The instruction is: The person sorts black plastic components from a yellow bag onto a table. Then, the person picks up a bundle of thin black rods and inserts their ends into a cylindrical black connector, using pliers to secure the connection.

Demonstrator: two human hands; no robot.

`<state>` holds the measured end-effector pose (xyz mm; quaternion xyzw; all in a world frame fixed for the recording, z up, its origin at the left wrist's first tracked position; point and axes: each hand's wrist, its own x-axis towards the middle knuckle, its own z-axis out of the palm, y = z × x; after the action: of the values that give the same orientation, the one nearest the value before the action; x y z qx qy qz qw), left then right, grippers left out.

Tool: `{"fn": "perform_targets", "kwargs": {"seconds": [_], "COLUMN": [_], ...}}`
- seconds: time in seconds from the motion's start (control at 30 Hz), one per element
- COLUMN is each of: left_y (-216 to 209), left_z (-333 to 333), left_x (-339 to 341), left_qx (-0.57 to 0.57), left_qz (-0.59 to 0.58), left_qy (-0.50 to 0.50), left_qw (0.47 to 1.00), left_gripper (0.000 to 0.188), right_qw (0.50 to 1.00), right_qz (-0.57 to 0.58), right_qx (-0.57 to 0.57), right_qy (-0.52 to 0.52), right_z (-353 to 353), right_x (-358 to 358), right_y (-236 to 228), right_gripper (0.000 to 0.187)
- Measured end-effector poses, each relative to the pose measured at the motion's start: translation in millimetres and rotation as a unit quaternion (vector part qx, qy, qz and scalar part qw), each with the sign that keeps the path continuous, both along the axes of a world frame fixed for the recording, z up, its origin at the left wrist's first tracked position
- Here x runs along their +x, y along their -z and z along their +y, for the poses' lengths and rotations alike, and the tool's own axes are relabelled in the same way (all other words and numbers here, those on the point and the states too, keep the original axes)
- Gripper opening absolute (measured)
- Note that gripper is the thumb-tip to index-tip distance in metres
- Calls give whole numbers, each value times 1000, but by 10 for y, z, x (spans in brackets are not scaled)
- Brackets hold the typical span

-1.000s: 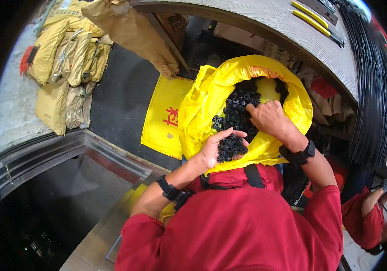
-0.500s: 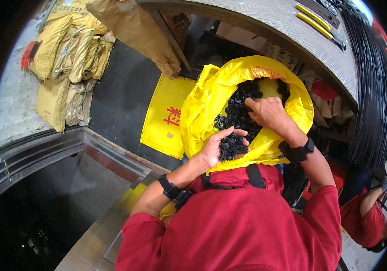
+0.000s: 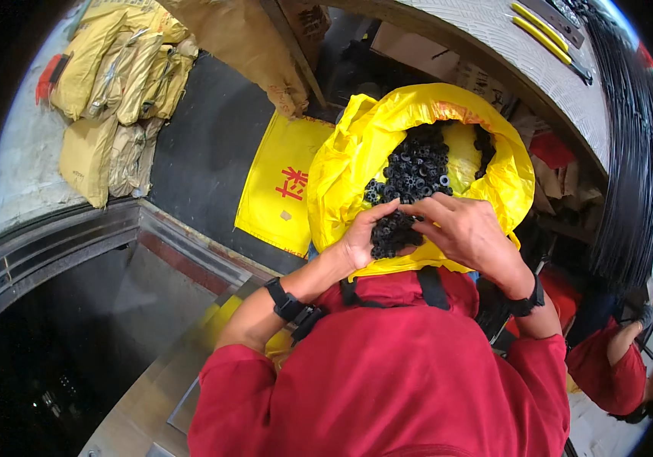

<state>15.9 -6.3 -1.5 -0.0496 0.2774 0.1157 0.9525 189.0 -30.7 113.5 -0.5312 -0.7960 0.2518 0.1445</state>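
Note:
A yellow plastic bag (image 3: 341,167) with a rolled-down rim stands before me, holding a heap of small black ring-shaped parts (image 3: 418,164). Cupped over the bag's near side, my left hand (image 3: 358,238) carries a clump of the same black parts (image 3: 393,236), its thumb along the top. My right hand (image 3: 472,228) is bent over that clump from the right, its fingertips curled close to the left thumb. What sits between the right fingertips is too small and partly hidden to make out.
A workbench (image 3: 486,53) with yellow-handled pliers (image 3: 543,30) runs along the far right. Long black strips (image 3: 631,152) hang from its end. Yellow sacks (image 3: 117,68) are stacked at far left; a flat yellow sack (image 3: 280,183) lies beside the bag. Another person (image 3: 608,365) is at right.
My right hand has come back from the heap inside the bag to the clump in my left hand. The left hand keeps its hold on the black parts.

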Motion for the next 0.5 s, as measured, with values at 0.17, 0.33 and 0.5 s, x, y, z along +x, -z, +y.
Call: {"fn": "perform_targets", "kwargs": {"seconds": [0.17,0.33,0.5], "left_y": [40,69,117], "left_z": [21,27,23], "left_x": [4,-1,-44], "left_qx": [35,36,30], "left_qz": [-14,-28,-39], "left_qy": [9,1,-18], "left_qw": [999,999,999], "left_gripper": [39,40,39], "right_qw": [998,999,984], "right_qz": [16,48,105], "right_qx": [-64,-17,-36], "right_qy": [19,15,137], "right_z": [-443,-590,-539], "right_x": [166,72,-74], "right_y": [318,361,383], "right_gripper": [10,10,13]}}
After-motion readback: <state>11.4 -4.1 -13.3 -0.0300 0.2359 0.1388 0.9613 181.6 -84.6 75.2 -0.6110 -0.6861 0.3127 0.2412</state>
